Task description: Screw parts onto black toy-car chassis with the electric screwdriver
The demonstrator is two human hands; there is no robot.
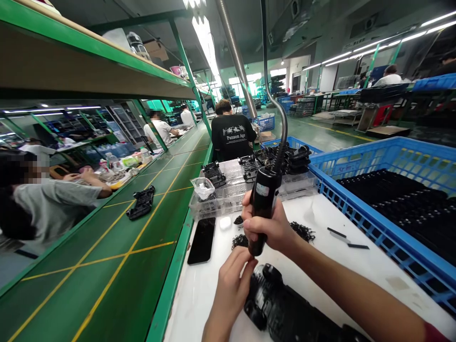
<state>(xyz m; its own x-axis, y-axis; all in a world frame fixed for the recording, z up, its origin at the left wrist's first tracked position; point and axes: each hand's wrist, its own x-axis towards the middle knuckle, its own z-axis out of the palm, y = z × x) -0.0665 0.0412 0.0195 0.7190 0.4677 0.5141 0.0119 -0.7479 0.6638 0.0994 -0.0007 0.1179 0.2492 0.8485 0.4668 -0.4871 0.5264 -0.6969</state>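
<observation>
My right hand (265,225) is wrapped round a black electric screwdriver (265,187), held upright with its cable running up from the top. Just below the screwdriver's lower end, my left hand (233,275) pinches thumb and fingers together; what they hold, if anything, is too small to make out. Under both hands a black toy car chassis (295,308) with wheels lies on the white worktop (192,294), partly cut off by the frame's bottom edge. Piles of small black screws (302,231) lie behind my hands, one partly hidden by the screwdriver.
A black phone (202,241) lies at the worktop's left edge. Behind it, clear plastic trays (228,197) bear several black chassis. A blue crate (351,202) of black parts borders the right. On the green conveyor (142,256) sits another chassis (141,203). Co-workers sit ahead and left.
</observation>
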